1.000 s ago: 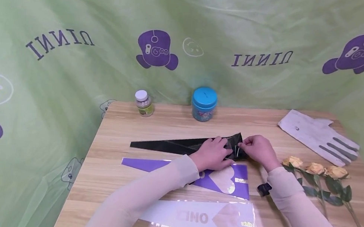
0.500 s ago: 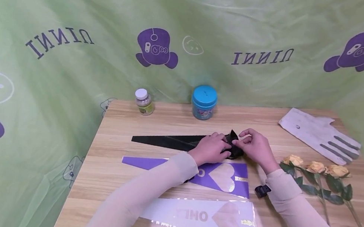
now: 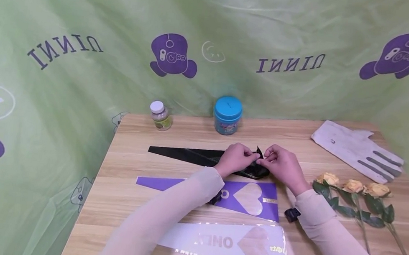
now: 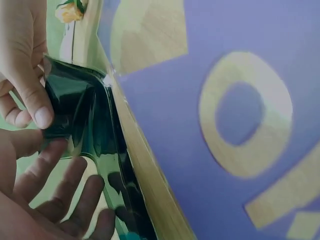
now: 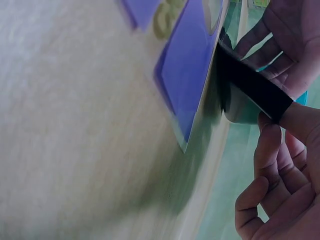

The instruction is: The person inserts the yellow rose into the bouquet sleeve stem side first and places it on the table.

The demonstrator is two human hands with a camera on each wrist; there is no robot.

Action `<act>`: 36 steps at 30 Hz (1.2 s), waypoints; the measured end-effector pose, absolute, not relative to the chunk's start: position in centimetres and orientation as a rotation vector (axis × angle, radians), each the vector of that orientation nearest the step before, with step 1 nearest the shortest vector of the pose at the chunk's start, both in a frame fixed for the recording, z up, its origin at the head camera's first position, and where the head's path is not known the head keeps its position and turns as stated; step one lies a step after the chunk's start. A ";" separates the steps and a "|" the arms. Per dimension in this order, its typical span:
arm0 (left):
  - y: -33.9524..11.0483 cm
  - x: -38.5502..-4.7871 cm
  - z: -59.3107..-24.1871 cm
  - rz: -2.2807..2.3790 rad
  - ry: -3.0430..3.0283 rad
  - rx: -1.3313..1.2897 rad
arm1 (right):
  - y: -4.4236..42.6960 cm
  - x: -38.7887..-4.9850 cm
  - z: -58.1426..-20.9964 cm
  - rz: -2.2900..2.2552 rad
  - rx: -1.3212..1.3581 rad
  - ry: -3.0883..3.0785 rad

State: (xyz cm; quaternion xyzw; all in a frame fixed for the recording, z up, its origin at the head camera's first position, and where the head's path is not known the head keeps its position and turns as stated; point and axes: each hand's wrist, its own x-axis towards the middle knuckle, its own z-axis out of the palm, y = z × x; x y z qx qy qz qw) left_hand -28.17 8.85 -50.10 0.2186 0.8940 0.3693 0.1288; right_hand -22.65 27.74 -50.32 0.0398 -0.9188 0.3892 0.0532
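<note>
A long, tapered black sleeve (image 3: 186, 155) lies across the table, its wide right end lifted and creased between the hands. My left hand (image 3: 234, 158) pinches the edge of that end between thumb and forefinger. In the left wrist view, the other fingers of my left hand (image 4: 55, 200) spread below the glossy black film (image 4: 80, 107). My right hand (image 3: 282, 165) grips the same end from the right; in the right wrist view the thumb and forefinger of my right hand (image 5: 285, 170) pinch a corner of the black film (image 5: 250, 82).
Nearer the front lie a purple sleeve (image 3: 162, 183) with a heart cutout and a pale sleeve (image 3: 210, 246). At the back stand a white-capped jar (image 3: 161, 116) and a blue-lidded tub (image 3: 227, 116). A glove (image 3: 353, 148) and three stemmed roses (image 3: 353, 186) lie at the right.
My left hand has gone from lying over the black sleeve to pinching its edge. My right hand has shifted slightly left, and the sleeve's wide end is folded up more narrowly.
</note>
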 end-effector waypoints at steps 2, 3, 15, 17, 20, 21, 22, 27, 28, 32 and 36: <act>9.0 -28.1 -50.0 1.000 2.643 0.625 | 27.7 -22.5 -50.3 1.182 0.129 -2.791; 9.1 -28.0 -49.9 0.962 2.661 0.620 | 27.7 -22.5 -50.3 1.183 0.132 -2.791; 9.9 -28.1 -50.0 0.830 2.718 0.580 | 28.6 -22.6 -50.4 1.235 0.134 -2.812; 9.9 -28.3 -50.1 0.864 2.694 0.562 | 28.8 -22.7 -50.3 1.256 0.129 -2.821; 9.7 -28.5 -50.1 0.927 2.645 0.541 | 29.0 -23.0 -50.1 1.268 0.118 -2.842; 9.7 -28.6 -50.1 0.946 2.628 0.537 | 29.0 -23.1 -50.1 1.265 0.110 -2.851; 9.7 -28.5 -50.2 0.961 2.610 0.539 | 29.1 -23.0 -50.1 1.265 0.097 -2.860; 9.8 -28.3 -50.4 0.995 2.565 0.554 | 29.4 -22.6 -49.9 1.281 0.075 -2.887; 9.8 -28.3 -50.4 0.997 2.566 0.557 | 29.5 -22.4 -49.7 1.298 0.064 -2.883; 9.8 -28.5 -50.5 1.001 2.572 0.571 | 30.7 -20.6 -48.1 1.437 -0.038 -2.835; 9.8 -28.6 -50.4 0.984 2.577 0.617 | 33.7 -17.4 -46.5 1.529 -0.155 -2.832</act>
